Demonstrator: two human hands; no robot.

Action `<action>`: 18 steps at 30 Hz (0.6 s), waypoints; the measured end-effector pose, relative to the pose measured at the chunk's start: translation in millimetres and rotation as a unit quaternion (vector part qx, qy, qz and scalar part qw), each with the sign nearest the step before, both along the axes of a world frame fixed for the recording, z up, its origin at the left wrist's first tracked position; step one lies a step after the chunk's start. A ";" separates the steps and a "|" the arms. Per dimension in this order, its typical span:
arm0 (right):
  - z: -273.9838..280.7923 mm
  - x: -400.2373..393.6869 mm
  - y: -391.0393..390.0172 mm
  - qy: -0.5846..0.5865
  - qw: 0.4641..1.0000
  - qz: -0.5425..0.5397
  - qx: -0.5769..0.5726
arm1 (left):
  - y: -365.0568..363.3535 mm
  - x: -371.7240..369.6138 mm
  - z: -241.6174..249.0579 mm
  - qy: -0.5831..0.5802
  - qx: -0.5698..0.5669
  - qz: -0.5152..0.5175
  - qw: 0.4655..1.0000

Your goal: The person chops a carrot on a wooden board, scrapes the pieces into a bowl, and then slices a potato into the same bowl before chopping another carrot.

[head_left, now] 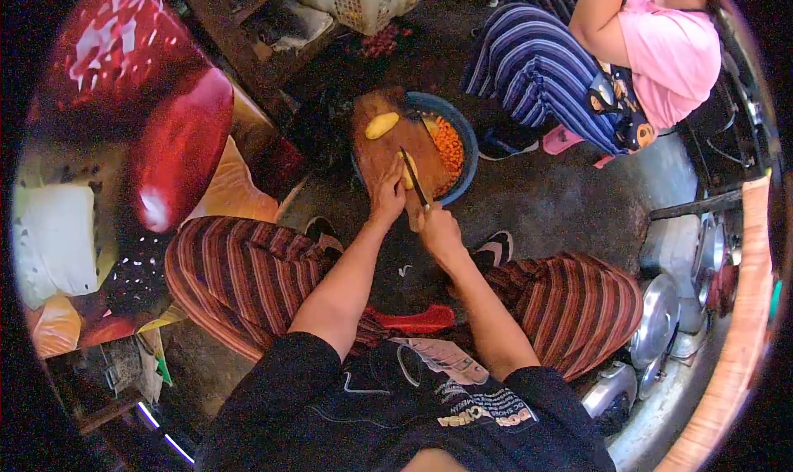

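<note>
A wooden board [377,153] lies across a blue basin [469,146], with small orange diced pieces [448,146] in the basin to the board's right. My right hand [439,230] is closed round the handle of a knife [415,179], its dark blade pointing away from me over the board. Under and beside the blade is a pale yellow piece [410,170], which my left hand [387,193] holds down on the board with its fingers. Another yellow piece [382,125] rests near the board's far left part, touched by neither hand.
A person in a pink shirt [673,51] sits at the upper right. A white plastic basket [363,3] is at the top. On the left is a table with a printed cover [182,150]. Metal pot lids [655,319] stand at the right. A red stool edge [417,320] shows between my legs.
</note>
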State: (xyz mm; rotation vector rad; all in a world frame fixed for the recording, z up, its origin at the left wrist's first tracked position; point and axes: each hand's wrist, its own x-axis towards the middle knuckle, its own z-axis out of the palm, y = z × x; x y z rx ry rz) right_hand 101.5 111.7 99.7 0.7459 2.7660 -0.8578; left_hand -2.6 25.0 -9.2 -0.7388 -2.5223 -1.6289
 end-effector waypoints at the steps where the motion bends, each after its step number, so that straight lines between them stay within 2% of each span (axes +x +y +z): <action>1: 2.2 -4.0 2.2 -0.001 1.000 0.001 0.000 | -0.3 -1.3 -1.0 0.002 -0.011 -0.003 1.000; 3: 8.5 -11.1 6.3 -0.028 0.998 0.056 -0.021 | -0.4 -2.2 -4.1 -0.002 -0.008 -0.001 1.000; 5: 14.5 -13.4 1.6 -0.030 0.998 0.043 -0.041 | -2.4 -0.3 -8.4 -0.008 -0.006 0.003 1.000; 6: 15.6 -16.1 -0.1 -0.029 0.997 0.028 -0.059 | -1.7 -0.8 -9.7 -0.050 -0.015 0.008 0.999; 7: 4.1 -14.3 -2.1 -0.030 0.997 0.031 -0.059 | -1.4 -0.2 -11.1 -0.094 -0.025 0.012 0.995; 8: -17.2 -10.4 -4.3 0.025 0.997 0.010 -0.067 | -0.7 -1.3 -12.0 -0.094 -0.025 0.014 0.995; 9: -36.5 -7.4 -5.5 0.081 0.994 -0.011 -0.073 | 0.9 -2.5 -12.0 -0.033 -0.004 0.023 0.999; 10: -51.3 -5.8 -6.5 0.081 0.994 -0.012 -0.073 | 2.3 -2.1 -12.9 0.029 0.016 0.030 0.999; 11: -64.1 -6.1 -7.7 0.067 0.997 -0.024 -0.039 | 2.5 -3.6 -14.4 0.030 0.016 0.028 0.999; 13: -56.4 0.6 -17.2 0.052 0.998 -0.039 -0.006 | -0.3 -2.7 -20.1 -0.021 0.004 0.006 1.000; 15: -38.0 -5.0 -18.1 0.160 0.985 -0.058 -0.025 | 3.5 -7.6 -18.3 0.008 0.030 0.004 1.000; 16: -29.5 -6.1 -18.9 0.163 0.985 -0.056 -0.026 | 0.4 -6.0 -19.1 0.022 0.048 0.005 0.999; 18: -20.0 -2.3 -14.7 0.042 0.998 -0.043 -0.023 | 0.3 -2.9 -18.7 0.003 0.039 0.010 0.999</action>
